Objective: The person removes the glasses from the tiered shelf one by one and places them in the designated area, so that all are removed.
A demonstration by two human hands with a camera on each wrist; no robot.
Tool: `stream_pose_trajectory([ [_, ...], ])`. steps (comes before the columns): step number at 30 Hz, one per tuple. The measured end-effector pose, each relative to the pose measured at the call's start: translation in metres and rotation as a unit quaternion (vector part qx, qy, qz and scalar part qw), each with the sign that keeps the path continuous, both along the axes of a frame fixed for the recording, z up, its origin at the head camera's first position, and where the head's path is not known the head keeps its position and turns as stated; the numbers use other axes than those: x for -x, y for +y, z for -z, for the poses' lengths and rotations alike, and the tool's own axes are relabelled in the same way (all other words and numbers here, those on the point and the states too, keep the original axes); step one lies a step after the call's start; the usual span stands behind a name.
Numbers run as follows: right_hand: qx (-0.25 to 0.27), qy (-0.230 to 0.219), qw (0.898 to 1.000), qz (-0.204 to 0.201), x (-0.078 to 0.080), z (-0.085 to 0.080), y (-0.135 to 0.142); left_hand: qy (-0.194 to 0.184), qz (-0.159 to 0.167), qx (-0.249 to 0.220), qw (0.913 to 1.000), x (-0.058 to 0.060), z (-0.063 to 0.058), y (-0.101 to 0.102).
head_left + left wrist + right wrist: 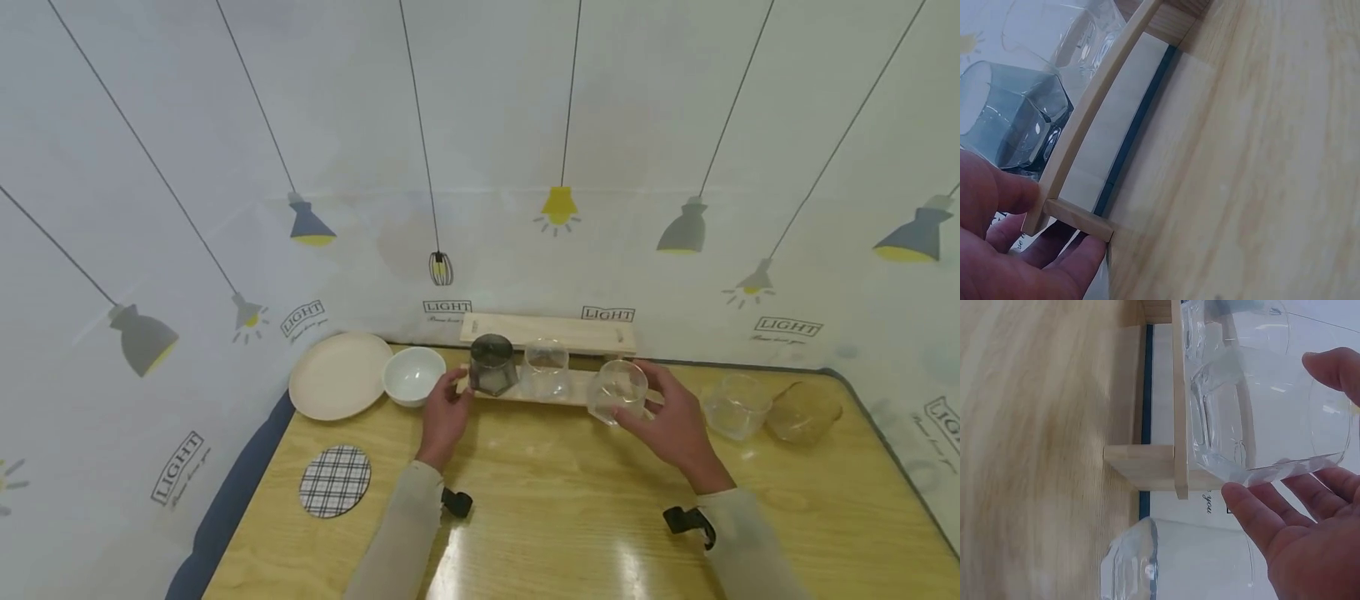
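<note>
Soft, muted light fills the head view, glare streaking the table (555,512) at five and six o'clock, while the wrist views look hazier, the table's grain blurring at three o'clock in the left and nine in the right, where the held clear glass (1272,422) catches small glints.

We wear long, light cream sleeves (401,533). By each cuff (424,478) we have a small black strap (456,503).

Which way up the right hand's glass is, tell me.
Upright or nearly: the clear glass in the right hand has its rim uppermost, thick base below.
</note>
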State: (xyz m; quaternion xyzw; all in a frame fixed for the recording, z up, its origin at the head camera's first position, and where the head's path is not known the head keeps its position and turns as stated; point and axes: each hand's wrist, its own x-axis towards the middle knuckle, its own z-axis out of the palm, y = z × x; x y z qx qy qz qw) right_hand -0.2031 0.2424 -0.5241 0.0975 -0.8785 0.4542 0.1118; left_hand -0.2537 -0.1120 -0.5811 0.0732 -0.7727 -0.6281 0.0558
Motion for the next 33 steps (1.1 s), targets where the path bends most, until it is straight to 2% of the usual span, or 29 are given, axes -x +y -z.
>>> stream_pose_trajectory([
  [8,-0.030,-0.004,1.000,0.007,-0.030,0.006,0.026,-0.004,-0.002,0.006,1.0000,0.000,0.002,0.001],
  [19,-0.052,-0.029,0.998,0.012,-0.058,0.022,0.065,-0.015,-0.001,0.005,0.9999,0.000,0.001,0.000],
  [27,-0.050,-0.056,0.997,0.015,-0.068,0.033,0.082,-0.012,0.005,-0.007,0.9999,0.000,-0.002,0.000],
  [33,-0.048,-0.037,0.998,0.001,-0.069,0.033,0.085,-0.016,-0.003,-0.002,0.9999,0.001,-0.004,0.001],
])
